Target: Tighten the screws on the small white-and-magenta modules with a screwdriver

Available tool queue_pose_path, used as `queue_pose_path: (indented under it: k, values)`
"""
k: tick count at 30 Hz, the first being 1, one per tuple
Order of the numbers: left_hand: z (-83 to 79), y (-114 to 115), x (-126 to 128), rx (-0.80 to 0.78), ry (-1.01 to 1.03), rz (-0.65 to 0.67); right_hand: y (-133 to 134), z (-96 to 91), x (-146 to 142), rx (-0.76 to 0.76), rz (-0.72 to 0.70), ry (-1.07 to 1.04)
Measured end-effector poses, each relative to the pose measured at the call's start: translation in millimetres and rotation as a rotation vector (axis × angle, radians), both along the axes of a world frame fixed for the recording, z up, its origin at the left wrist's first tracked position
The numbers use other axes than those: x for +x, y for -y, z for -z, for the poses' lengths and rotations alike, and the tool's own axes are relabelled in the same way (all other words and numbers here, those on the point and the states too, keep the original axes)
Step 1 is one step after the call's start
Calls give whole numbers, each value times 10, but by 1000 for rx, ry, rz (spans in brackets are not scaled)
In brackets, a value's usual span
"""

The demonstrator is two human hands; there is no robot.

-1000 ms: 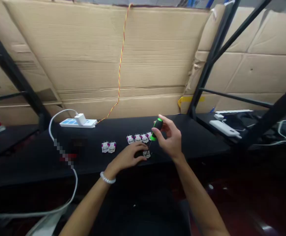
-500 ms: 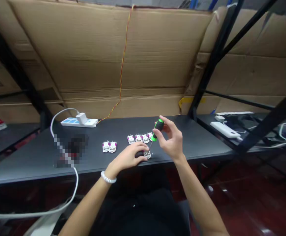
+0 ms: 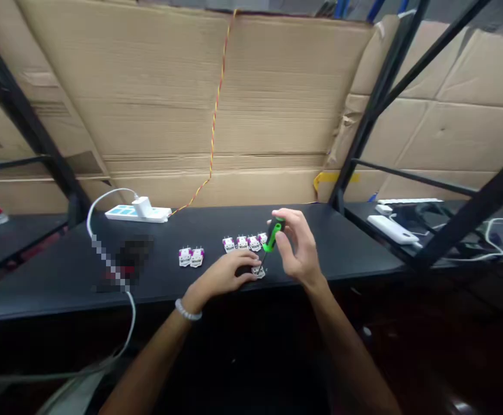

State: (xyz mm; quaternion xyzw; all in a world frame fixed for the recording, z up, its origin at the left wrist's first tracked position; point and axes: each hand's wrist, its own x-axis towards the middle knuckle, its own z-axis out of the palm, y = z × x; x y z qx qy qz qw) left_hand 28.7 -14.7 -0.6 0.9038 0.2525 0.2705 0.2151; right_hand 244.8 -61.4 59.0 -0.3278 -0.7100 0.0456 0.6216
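My right hand grips a screwdriver by its black and green handle. The shaft slants down to a small white part near the front edge of the table; I cannot tell whether the tip sits in a screw. My left hand lies low on the table, with its fingers closed on that part and hiding some of it. Behind the hands is a row of several white and purple parts, partly covered by the left fingers. Two similar parts lie to the left.
A white power strip with a plugged-in adapter stands at the back left, its white cable hanging over the front edge. A pixelated dark object lies nearby. Black metal posts flank the table, with cardboard behind.
The screwdriver handle has turned in my right fingers and stands slightly more upright. My left hand stays at the white part, and the view has shifted slightly.
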Motion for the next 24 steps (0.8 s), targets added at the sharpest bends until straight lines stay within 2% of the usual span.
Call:
queue_pose_path:
  k: [2, 4, 8, 9, 11, 14, 16, 19, 20, 24]
  values:
    - [13, -6, -4, 9, 5, 7, -6, -7, -7, 45, 105, -16]
    - [22, -10, -4, 15, 13, 15, 1, -3, -26, 25, 112, -71]
    - [33, -14, 4, 29, 18, 19, 65, 5, -77, -140, -194, -136]
    - [33, -14, 6, 30, 19, 19, 83, 1, -88, -147, -229, -127]
    - [32, -11, 9, 32, 24, 23, 104, -16, -106, -85, -149, -99]
    - [22, -4, 11, 27, 34, 18, 93, -42, -114, 23, 100, -101]
    - [18, -1, 11, 23, 36, 18, 76, -55, -102, 3, 90, -106]
    - [25, -5, 11, 16, 34, 20, 69, -74, -71, -88, -66, -64]
    - [30, -8, 11, 16, 36, 17, 72, -80, -64, -94, -69, -47]
    - [48, -21, 14, 16, 40, 13, 74, -90, -64, 3, 136, -38]
